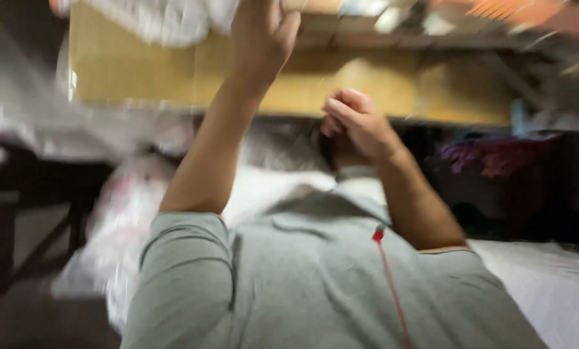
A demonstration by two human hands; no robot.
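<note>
Left hand: raised at the top of the view on a bare forearm, fingers curled. It meets the lower edge of a white crumpled fabric that hangs over the far part of the surface. Blur hides the fingertips, so whether it grips the fabric or only touches it cannot be told.

Right hand: lower and nearer, in front of the front edge of the surface, fingers folded inward into a loose fist. Nothing can be seen inside it; whether it holds anything cannot be told.

Wooden surface: yellowish-brown top, running across the upper half of the view, its front edge a lighter strip. Blurred items lie along its far right end, not identifiable.

Grey shirt: short-sleeved, worn by the person, fills the lower middle of the view. A thin red cord runs down its front from a small red tip near the chest.

White sheet: pale cloth at lower right, beside the person's right sleeve.

White plastic bag: blurred, pale with pinkish marks, at lower left, beside the left sleeve and below the surface.

Dark frame: dark legs and crossbars at the left, under the surface.

Purple cloth: dark reddish-purple bundle in shadow at the right, beneath the surface's edge.

The whole view is motion-blurred; fine detail is unreadable.
</note>
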